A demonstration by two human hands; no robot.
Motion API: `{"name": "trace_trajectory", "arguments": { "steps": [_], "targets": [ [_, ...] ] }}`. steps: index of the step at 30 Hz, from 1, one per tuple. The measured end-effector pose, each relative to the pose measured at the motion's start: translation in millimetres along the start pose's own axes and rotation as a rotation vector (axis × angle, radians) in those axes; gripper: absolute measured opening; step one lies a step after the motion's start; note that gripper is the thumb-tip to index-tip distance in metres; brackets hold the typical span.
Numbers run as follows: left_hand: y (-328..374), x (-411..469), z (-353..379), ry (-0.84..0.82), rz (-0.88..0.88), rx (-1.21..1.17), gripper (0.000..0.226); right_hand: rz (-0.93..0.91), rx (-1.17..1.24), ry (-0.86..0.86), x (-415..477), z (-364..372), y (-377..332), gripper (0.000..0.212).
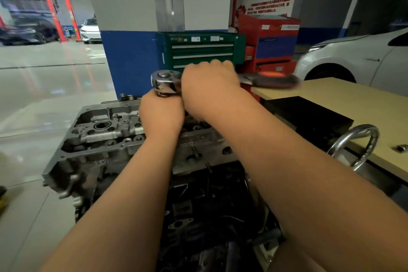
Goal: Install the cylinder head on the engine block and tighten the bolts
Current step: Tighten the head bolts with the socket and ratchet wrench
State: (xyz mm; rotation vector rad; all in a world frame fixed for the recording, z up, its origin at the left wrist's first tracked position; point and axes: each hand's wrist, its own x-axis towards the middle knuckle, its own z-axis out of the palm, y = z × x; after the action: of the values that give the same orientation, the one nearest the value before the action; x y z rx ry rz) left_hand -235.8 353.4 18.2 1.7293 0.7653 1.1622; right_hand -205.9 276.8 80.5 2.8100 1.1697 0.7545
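As the left hand [162, 115] gripped the socket [163, 94] and the right hand [207, 88] the ratchet handle [269, 80], tilting risked rounding the bolt.

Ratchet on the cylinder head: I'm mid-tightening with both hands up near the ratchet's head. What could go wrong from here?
1. The right hand grips the ratchet close to its head, not at the dark grip at the far end. Leverage is probably poor and the hand may slip.
2. The left hand wraps just under the ratchet's head. If the tool jumps off, the knuckles could strike the cylinder head.
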Motion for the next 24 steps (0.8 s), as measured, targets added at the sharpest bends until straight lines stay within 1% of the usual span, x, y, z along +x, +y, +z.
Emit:
{"name": "trace_trajectory", "arguments": {
  "steps": [1,2,3,4,5,7,8,10,11,12,14,16,17,18,20,21,22,24],
  "targets": [
    [-0.6,-1.5,-0.1,0.006,0.006,0.012,0.027,-0.029,-0.044,0.099,-11.9,2.5,0.6,0.031],
    [-0.9,-3.1,-0.3,0.004,0.01,0.018,0.027,-0.057,-0.035,0.192,-21.4,5.1,2.7,0.021],
    [-0.9,-3.6,0.3,-0.009,0.015,0.02,0.027,-0.064,-0.011,0.248,-28.0,7.1,6.9,0.011],
    [-0.6,-2.7,1.3,-0.029,0.02,0.018,0.026,-0.051,0.014,0.258,-26.6,9.9,11.8,0.008],
    [-0.2,-2.1,2.0,-0.055,0.031,0.018,0.027,-0.046,0.066,0.221,-19.6,11.8,16.3,0.012],
    [1.3,-2.0,3.3,-0.086,0.04,0.017,0.029,-0.079,0.196,0.065,-0.5,8.1,23.2,0.02],
    [1.7,-1.3,3.9,-0.077,0.028,0.006,0.03,-0.09,0.232,-0.011,7.1,2.8,23.7,0.019],
    [2.5,0.4,3.8,-0.029,0.006,0.005,0.029,-0.066,0.21,-0.129,10.0,-4.0,18.9,0.012],
    [1.5,-0.2,2.4,-0.01,0.009,0.026,0.028,-0.049,0.162,-0.152,2.6,-4.8,13.2,0.01],
    [0.2,-0.2,1.0,-0.004,0.01,0.029,0.028,-0.034,0.105,-0.142,-8.1,-4.9,5.9,0.013],
    [-1.2,-0.6,-0.1,-0.013,0.0,-0.015,0.029,-0.036,0.042,-0.01,-29.4,-1.5,-4.6,0.018],
    [-0.8,-0.5,0.1,-0.034,0.018,0.028,0.029,-0.034,0.08,0.104,-25.1,0.0,0.2,0.012],
    [0.7,-0.6,1.2,-0.05,0.021,0.044,0.029,-0.049,0.111,0.097,-14.8,1.4,7.6,0.009],
    [3.1,0.3,2.3,-0.066,0.016,0.044,0.029,-0.078,0.156,0.055,-3.1,1.7,14.0,0.005],
    [6.1,0.0,4.0,-0.086,0.008,0.068,0.028,-0.113,0.302,-0.036,11.7,3.1,19.9,0.014],
    [5.7,0.0,4.3,-0.085,0.002,0.073,0.027,-0.11,0.337,-0.057,13.8,3.5,19.2,0.016],
    [4.2,2.3,4.8,-0.068,-0.004,0.062,0.025,-0.095,0.305,-0.057,14.0,3.1,16.8,0.017],
    [-0.4,4.1,3.7,-0.018,-0.02,0.034,0.023,-0.07,0.175,0.001,1.3,5.8,10.2,0.019]
  ]
}}
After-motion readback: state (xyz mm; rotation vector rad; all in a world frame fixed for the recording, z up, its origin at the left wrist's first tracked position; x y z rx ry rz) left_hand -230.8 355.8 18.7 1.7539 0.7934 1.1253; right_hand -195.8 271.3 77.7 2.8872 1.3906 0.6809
